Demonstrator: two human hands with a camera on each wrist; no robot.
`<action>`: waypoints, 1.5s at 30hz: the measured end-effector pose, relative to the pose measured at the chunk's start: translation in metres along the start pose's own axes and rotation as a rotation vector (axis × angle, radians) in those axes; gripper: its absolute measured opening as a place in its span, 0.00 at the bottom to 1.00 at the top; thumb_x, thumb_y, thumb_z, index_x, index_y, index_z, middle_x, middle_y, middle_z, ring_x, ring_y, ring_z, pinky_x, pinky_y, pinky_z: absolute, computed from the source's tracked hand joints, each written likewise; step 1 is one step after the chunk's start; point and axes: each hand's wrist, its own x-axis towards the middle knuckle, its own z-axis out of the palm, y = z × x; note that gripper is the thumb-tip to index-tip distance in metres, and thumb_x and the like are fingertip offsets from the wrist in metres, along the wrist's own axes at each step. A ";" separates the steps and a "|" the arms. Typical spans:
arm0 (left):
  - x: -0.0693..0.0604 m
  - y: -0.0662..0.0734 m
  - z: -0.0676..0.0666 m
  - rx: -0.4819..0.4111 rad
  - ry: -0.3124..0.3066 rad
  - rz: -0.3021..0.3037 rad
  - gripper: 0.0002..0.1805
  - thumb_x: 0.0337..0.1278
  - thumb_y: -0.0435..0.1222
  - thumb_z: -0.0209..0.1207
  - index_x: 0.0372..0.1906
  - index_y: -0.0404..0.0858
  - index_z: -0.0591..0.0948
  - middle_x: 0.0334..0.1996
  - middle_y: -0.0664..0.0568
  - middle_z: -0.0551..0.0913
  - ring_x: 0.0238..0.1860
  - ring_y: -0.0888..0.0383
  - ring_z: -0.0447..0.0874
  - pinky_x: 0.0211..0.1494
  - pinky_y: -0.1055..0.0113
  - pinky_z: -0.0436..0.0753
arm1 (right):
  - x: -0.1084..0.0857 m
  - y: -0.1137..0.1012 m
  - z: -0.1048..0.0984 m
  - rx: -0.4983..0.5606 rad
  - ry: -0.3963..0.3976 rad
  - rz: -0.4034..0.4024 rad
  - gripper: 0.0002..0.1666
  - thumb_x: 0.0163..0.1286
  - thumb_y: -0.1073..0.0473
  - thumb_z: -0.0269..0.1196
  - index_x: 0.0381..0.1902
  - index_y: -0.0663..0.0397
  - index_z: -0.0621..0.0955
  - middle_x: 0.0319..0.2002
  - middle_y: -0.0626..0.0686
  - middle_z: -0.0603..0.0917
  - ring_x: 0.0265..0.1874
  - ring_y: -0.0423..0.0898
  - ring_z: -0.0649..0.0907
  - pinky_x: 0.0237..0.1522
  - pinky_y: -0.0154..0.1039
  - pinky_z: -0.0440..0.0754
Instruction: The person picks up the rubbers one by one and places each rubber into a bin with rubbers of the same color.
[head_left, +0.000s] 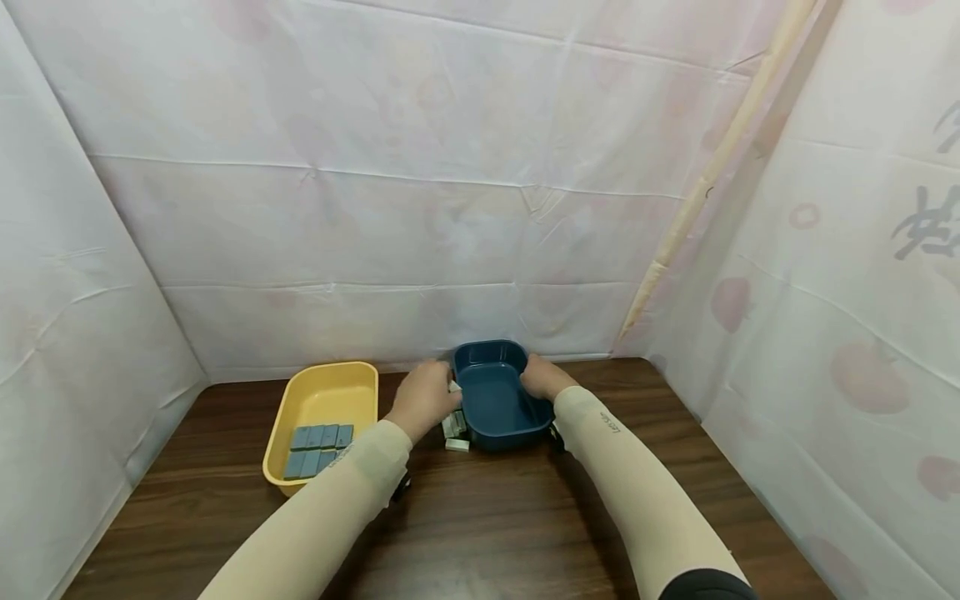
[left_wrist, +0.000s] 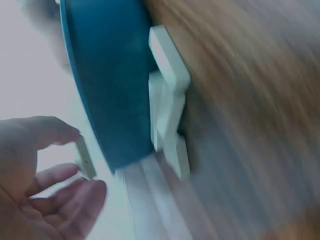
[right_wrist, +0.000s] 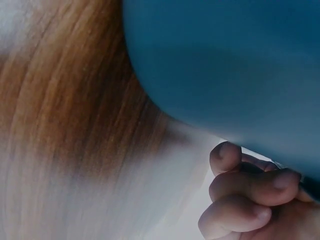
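My left hand pinches a small pale rectangular tile between thumb and fingers, raised beside the left wall of a dark blue basin. In the left wrist view, several pale tiles lie bunched on the table against that basin's wall. My right hand grips the basin's right rim, its fingers curled in the right wrist view. The basin's visible floor is bare. A yellow basin left of my left hand holds several grey-blue tiles in two rows; my left forearm covers its near right corner.
Both basins stand on a dark brown wooden table, near its back edge. A pale patterned sheet hangs close behind them, and more sheeting rises on both sides. A slanted pole stands at the back right corner.
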 end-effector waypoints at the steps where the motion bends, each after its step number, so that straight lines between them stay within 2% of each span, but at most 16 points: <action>1: 0.001 0.005 0.004 -0.015 -0.002 0.026 0.08 0.72 0.37 0.72 0.37 0.39 0.86 0.39 0.47 0.85 0.35 0.53 0.79 0.37 0.58 0.81 | -0.001 0.001 -0.001 -0.006 0.002 -0.002 0.40 0.92 0.55 0.44 0.90 0.73 0.52 0.91 0.71 0.58 0.89 0.67 0.65 0.88 0.61 0.66; 5: 0.006 0.024 0.024 -0.043 -0.028 0.129 0.08 0.73 0.39 0.74 0.45 0.38 0.91 0.47 0.46 0.89 0.48 0.51 0.82 0.49 0.56 0.87 | -0.005 0.002 -0.002 -0.012 0.010 0.004 0.41 0.92 0.55 0.44 0.90 0.73 0.53 0.91 0.70 0.57 0.89 0.67 0.64 0.89 0.61 0.65; 8: 0.009 0.037 0.038 -0.004 -0.061 0.195 0.08 0.74 0.41 0.75 0.42 0.40 0.91 0.45 0.48 0.89 0.49 0.51 0.82 0.53 0.52 0.87 | -0.009 0.002 -0.003 -0.008 0.013 0.019 0.41 0.91 0.55 0.45 0.90 0.72 0.54 0.91 0.69 0.59 0.89 0.66 0.65 0.88 0.61 0.66; 12: 0.014 0.051 0.052 0.058 -0.108 0.254 0.15 0.71 0.42 0.77 0.27 0.46 0.85 0.29 0.56 0.83 0.34 0.57 0.79 0.47 0.54 0.84 | -0.013 0.002 -0.003 0.019 0.014 0.031 0.41 0.90 0.55 0.45 0.90 0.72 0.55 0.90 0.69 0.60 0.88 0.66 0.66 0.88 0.62 0.67; 16: 0.023 0.062 0.064 0.033 -0.163 0.272 0.30 0.68 0.36 0.77 0.16 0.47 0.70 0.15 0.60 0.65 0.20 0.61 0.63 0.32 0.63 0.73 | -0.012 0.003 -0.003 0.022 0.025 0.027 0.40 0.89 0.56 0.45 0.90 0.73 0.56 0.89 0.69 0.62 0.87 0.66 0.68 0.87 0.61 0.68; 20: 0.031 0.070 0.076 0.016 -0.200 0.257 0.35 0.68 0.33 0.76 0.13 0.48 0.63 0.13 0.60 0.57 0.18 0.60 0.56 0.28 0.65 0.68 | -0.010 0.005 -0.002 0.023 0.022 0.016 0.41 0.87 0.58 0.45 0.90 0.73 0.55 0.89 0.69 0.62 0.86 0.66 0.69 0.86 0.61 0.70; 22: 0.034 0.074 0.080 0.017 -0.206 0.253 0.35 0.68 0.33 0.77 0.12 0.48 0.65 0.11 0.60 0.59 0.17 0.60 0.59 0.31 0.63 0.73 | -0.010 0.005 -0.001 0.029 0.020 0.008 0.41 0.86 0.58 0.46 0.89 0.73 0.56 0.89 0.70 0.62 0.86 0.66 0.70 0.86 0.61 0.70; 24: 0.035 0.076 0.084 0.009 -0.221 0.247 0.34 0.70 0.33 0.76 0.12 0.47 0.67 0.11 0.59 0.61 0.17 0.60 0.63 0.40 0.62 0.80 | -0.011 0.005 -0.001 0.035 0.020 0.004 0.41 0.86 0.58 0.47 0.89 0.73 0.56 0.89 0.70 0.63 0.85 0.66 0.70 0.85 0.61 0.71; 26: 0.038 0.078 0.089 -0.017 -0.225 0.234 0.34 0.71 0.34 0.77 0.12 0.47 0.68 0.11 0.59 0.63 0.17 0.60 0.65 0.42 0.61 0.80 | -0.013 0.005 -0.001 0.038 0.022 -0.005 0.40 0.87 0.59 0.47 0.88 0.74 0.58 0.87 0.71 0.65 0.80 0.65 0.75 0.82 0.59 0.74; 27: 0.039 0.078 0.091 -0.044 -0.228 0.224 0.34 0.72 0.33 0.75 0.13 0.47 0.68 0.11 0.58 0.63 0.17 0.59 0.66 0.40 0.61 0.80 | 0.003 0.018 0.006 0.039 0.026 -0.024 0.40 0.87 0.57 0.48 0.88 0.74 0.59 0.86 0.70 0.66 0.77 0.63 0.77 0.80 0.57 0.76; 30: 0.043 0.077 0.098 -0.120 -0.222 0.186 0.33 0.74 0.31 0.73 0.13 0.46 0.68 0.11 0.58 0.64 0.17 0.59 0.66 0.30 0.64 0.74 | 0.006 0.021 0.007 0.028 0.027 -0.026 0.40 0.87 0.57 0.50 0.88 0.73 0.60 0.86 0.69 0.67 0.72 0.60 0.79 0.76 0.55 0.78; 31: 0.044 0.076 0.100 -0.144 -0.220 0.170 0.32 0.73 0.31 0.73 0.13 0.46 0.69 0.11 0.58 0.65 0.16 0.59 0.66 0.26 0.64 0.71 | 0.016 0.028 0.010 0.009 0.041 -0.049 0.40 0.86 0.56 0.51 0.86 0.75 0.62 0.84 0.70 0.70 0.67 0.59 0.80 0.72 0.53 0.80; 33: 0.045 0.075 0.102 -0.175 -0.219 0.148 0.32 0.74 0.29 0.71 0.12 0.46 0.70 0.11 0.57 0.67 0.16 0.58 0.67 0.25 0.65 0.69 | 0.033 0.037 0.016 -0.009 0.041 -0.047 0.40 0.85 0.55 0.53 0.85 0.75 0.63 0.83 0.70 0.71 0.67 0.59 0.81 0.74 0.53 0.80; 34: 0.046 0.075 0.102 -0.183 -0.217 0.143 0.32 0.73 0.29 0.72 0.12 0.46 0.71 0.11 0.57 0.68 0.16 0.58 0.67 0.24 0.65 0.69 | 0.029 0.032 0.014 -0.030 0.050 -0.036 0.40 0.83 0.57 0.53 0.84 0.76 0.65 0.82 0.71 0.73 0.68 0.60 0.82 0.74 0.55 0.81; 37: 0.048 0.076 0.104 -0.196 -0.222 0.125 0.31 0.73 0.29 0.72 0.12 0.45 0.73 0.11 0.56 0.70 0.17 0.58 0.69 0.25 0.64 0.71 | 0.051 0.046 0.021 -0.064 0.066 -0.047 0.38 0.81 0.56 0.54 0.80 0.77 0.69 0.77 0.72 0.77 0.64 0.61 0.84 0.70 0.55 0.84; 45: 0.048 0.071 0.102 -0.197 -0.224 0.077 0.19 0.71 0.30 0.74 0.21 0.41 0.87 0.18 0.55 0.83 0.23 0.57 0.78 0.28 0.64 0.76 | 0.005 0.006 0.003 0.029 0.030 -0.018 0.36 0.83 0.60 0.54 0.81 0.76 0.68 0.77 0.70 0.77 0.63 0.61 0.83 0.72 0.58 0.81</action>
